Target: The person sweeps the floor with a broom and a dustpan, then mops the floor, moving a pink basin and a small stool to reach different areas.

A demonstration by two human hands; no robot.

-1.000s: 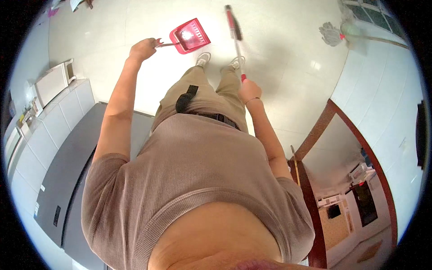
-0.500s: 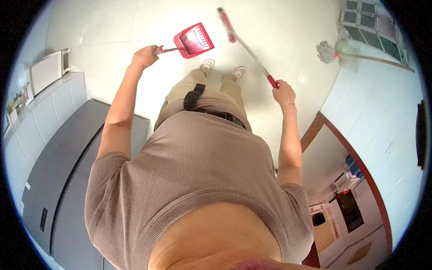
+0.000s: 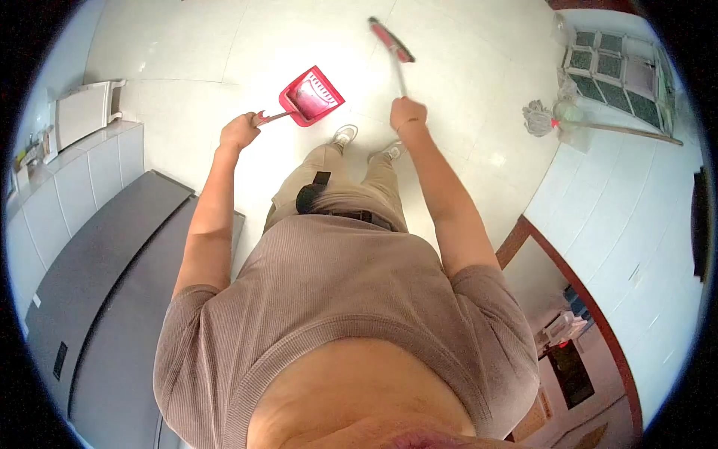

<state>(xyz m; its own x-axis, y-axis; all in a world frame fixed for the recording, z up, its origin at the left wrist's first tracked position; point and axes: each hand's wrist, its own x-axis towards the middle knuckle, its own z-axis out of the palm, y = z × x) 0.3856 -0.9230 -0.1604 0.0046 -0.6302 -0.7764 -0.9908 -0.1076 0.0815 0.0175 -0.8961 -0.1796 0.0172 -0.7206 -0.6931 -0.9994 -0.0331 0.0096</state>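
Left hand (image 3: 238,131) is gripping the red dustpan (image 3: 313,97) at left, right hand (image 3: 409,114) the broom (image 3: 392,42) at far right, fingers curling around each handle (image 3: 277,117). Both are appearing light and stiff, handle ends giving surest hold.

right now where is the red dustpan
In the head view, the red dustpan is left of centre, held out by the left hand, just beyond the left shoe.
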